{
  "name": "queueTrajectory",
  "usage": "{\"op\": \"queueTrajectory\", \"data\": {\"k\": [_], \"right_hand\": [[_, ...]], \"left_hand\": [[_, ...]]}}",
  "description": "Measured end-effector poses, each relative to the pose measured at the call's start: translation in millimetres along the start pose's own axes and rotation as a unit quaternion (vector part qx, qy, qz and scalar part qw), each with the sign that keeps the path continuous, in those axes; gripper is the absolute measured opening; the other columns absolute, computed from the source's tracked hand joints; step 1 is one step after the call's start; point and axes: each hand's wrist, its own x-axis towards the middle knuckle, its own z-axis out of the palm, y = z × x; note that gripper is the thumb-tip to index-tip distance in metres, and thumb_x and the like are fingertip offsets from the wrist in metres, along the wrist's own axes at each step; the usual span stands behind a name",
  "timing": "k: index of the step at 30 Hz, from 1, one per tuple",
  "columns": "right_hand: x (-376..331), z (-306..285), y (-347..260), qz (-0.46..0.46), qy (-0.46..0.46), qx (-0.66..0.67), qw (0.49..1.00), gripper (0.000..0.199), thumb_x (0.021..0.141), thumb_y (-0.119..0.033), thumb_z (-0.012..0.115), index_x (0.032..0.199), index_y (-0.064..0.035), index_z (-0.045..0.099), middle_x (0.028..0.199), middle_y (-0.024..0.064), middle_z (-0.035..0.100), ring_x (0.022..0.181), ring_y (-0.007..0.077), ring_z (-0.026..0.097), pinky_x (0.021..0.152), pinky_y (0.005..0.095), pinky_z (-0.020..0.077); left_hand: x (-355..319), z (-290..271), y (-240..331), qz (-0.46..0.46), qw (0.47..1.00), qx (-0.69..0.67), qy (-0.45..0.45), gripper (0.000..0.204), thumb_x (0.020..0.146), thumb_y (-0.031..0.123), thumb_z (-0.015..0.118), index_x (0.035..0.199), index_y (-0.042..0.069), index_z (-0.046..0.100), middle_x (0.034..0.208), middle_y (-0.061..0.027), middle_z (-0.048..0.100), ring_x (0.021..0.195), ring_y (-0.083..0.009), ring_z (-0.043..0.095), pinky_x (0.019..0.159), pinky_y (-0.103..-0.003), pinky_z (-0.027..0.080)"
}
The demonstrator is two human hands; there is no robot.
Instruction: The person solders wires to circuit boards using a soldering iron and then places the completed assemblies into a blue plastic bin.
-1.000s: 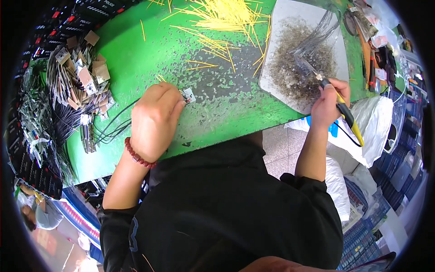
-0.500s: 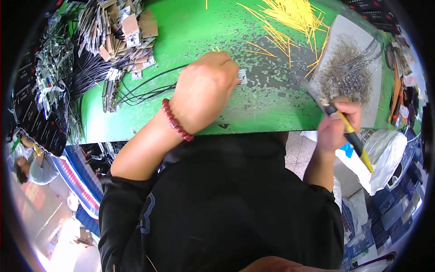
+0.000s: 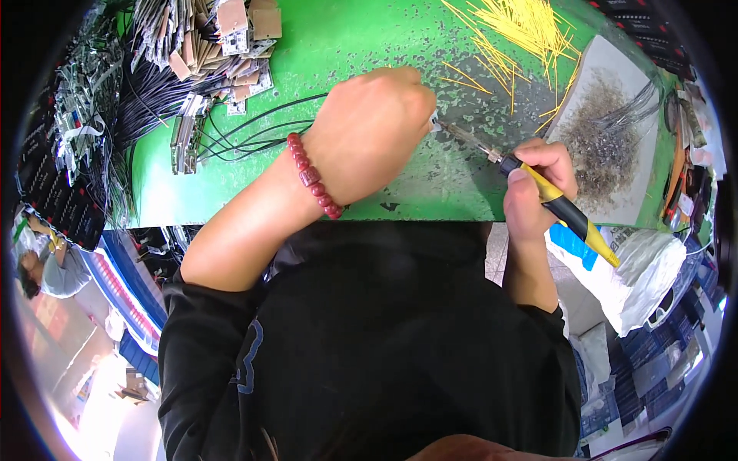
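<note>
My left hand, a red bead bracelet at its wrist, is closed with its back up. Most of what it grips is hidden. A small pale circuit board peeks out past its fingertips. Black wires run under the hand from the left. In my right hand is a yellow and black soldering iron, held like a pen. Its metal tip points left and reaches the edge of the board; whether they touch is hard to see.
Boards with black wires are heaped at the far left, metal-cased pieces nearer. Thin yellow sticks or tubes lie at the far right. Beside them a pale sheet bears dark debris and fine wires. The green table's near edge runs before me.
My right hand has brought the soldering iron left, from beside the pale sheet to the board. My left hand has shifted slightly right and away from me.
</note>
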Motion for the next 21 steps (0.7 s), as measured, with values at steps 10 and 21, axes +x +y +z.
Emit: {"op": "queueTrajectory", "data": {"k": [10,21], "right_hand": [[1.0,-0.7,0.8,0.013,0.005,0.005,1.000,0.026,0.080,-0.017,0.073,0.090,-0.0004,0.055,0.077,0.0036,0.054,0.065,0.0072,0.044,0.059,0.0222,0.0333],[1.2,-0.3,-0.5,0.018,-0.011,0.001,1.000,0.021,0.078,-0.011,0.070,0.089,-0.0004,0.055,0.077,0.0040,0.054,0.066,0.0074,0.045,0.059,0.0224,0.0339]], "left_hand": [[-0.1,3.8,-2.9,0.002,0.999,-0.037,0.027,0.011,0.081,0.009,0.064,0.079,0.001,0.057,0.081,-0.0138,0.056,0.078,-0.0363,0.057,0.067,-0.045,0.047],[-0.9,6.7,-5.8,-0.001,0.998,-0.046,0.038,0.008,0.080,0.007,0.063,0.078,0.000,0.059,0.079,-0.0158,0.057,0.076,-0.0371,0.057,0.067,-0.044,0.047]]}}
